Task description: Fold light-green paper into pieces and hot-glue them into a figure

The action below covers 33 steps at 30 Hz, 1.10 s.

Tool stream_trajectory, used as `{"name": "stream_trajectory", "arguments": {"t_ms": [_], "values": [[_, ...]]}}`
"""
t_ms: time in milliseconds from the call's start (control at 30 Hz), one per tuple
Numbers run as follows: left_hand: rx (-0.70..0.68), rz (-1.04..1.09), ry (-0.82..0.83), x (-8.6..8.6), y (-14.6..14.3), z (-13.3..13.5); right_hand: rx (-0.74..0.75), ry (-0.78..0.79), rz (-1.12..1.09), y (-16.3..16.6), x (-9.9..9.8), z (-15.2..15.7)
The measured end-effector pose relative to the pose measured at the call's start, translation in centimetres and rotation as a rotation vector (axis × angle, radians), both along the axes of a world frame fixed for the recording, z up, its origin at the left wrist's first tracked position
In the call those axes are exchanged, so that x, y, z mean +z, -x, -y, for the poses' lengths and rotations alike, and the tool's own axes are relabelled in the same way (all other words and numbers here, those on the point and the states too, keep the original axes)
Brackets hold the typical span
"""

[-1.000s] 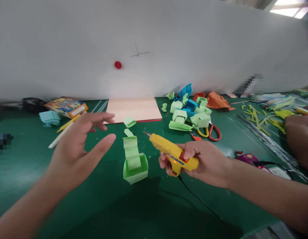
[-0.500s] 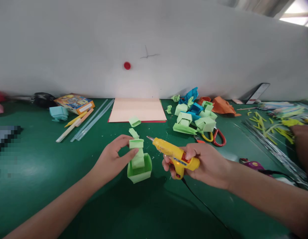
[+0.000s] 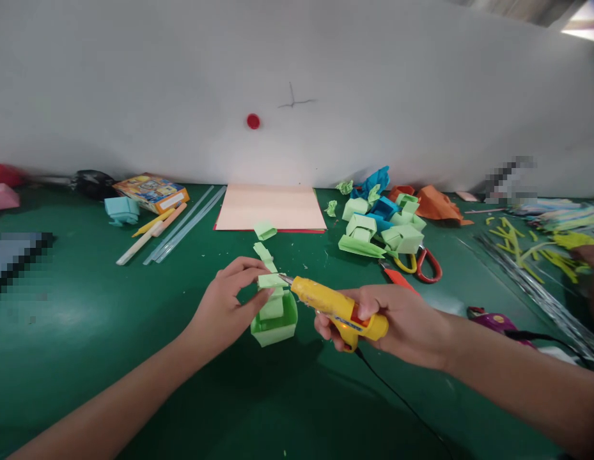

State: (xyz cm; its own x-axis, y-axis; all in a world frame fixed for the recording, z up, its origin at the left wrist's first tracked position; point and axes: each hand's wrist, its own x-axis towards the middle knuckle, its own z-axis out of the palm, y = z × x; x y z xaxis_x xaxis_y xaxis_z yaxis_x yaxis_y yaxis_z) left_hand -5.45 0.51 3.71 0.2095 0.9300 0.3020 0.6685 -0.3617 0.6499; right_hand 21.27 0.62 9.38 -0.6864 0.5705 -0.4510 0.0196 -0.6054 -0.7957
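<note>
Between thumb and fingers, my left hand (image 3: pixel 233 297) pinches a folded light green paper piece (image 3: pixel 272 280). Just below it is an open-topped green paper box (image 3: pixel 275 335) with a folded strip standing in it. My right hand (image 3: pixel 392 319) is wrapped round a yellow glue gun (image 3: pixel 337 306), the thumb on top of its body. The gun's metal nozzle touches or nearly touches the right end of the pinched piece; I cannot tell which. Beyond my left fingers lie a narrow green paper strip (image 3: pixel 264 255) and a small green paper piece (image 3: pixel 265 230).
Pale paper sheets (image 3: pixel 272 207) lie by the wall. To their right are folded green and blue papers (image 3: pixel 383 220), scissors (image 3: pixel 428 265) and an orange-red cutter (image 3: pixel 399 278). Left are glue sticks (image 3: pixel 181 230), markers (image 3: pixel 153 236) and a box (image 3: pixel 153 191). Another person's hand (image 3: pixel 591 259) shows far right.
The glue gun's nozzle has come down and left to the pinched paper's end. My left hand has tilted that piece slightly. The whole view has shifted a little.
</note>
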Motion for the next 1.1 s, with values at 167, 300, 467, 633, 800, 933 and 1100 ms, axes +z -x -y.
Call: {"name": "stream_trajectory", "arguments": {"t_ms": [167,300,467,633,800,933,1100], "values": [[-0.006,0.032,-0.046,-0.77,-0.04,0.15,0.038,-0.018,0.023,0.49,-0.04,0.15],[-0.008,0.019,-0.118,-0.92,-0.02,0.25,0.043,-0.014,0.031,0.54,-0.06,0.19],[-0.016,0.002,-0.181,-0.82,-0.17,0.36,0.045,-0.015,0.053,0.45,-0.04,0.20],[-0.026,0.002,-0.188,-0.86,-0.31,0.43,0.036,-0.015,0.051,0.53,-0.08,0.26],[-0.025,0.004,-0.192,-1.07,-0.26,0.39,0.032,-0.004,0.062,0.55,-0.14,0.34],[-0.010,-0.022,-0.200,-1.14,-0.33,0.48,0.042,-0.012,0.064,0.50,-0.12,0.30],[0.036,-0.066,-0.207,-1.20,-0.52,0.73,0.025,-0.004,0.067,0.39,-0.16,0.37]]}}
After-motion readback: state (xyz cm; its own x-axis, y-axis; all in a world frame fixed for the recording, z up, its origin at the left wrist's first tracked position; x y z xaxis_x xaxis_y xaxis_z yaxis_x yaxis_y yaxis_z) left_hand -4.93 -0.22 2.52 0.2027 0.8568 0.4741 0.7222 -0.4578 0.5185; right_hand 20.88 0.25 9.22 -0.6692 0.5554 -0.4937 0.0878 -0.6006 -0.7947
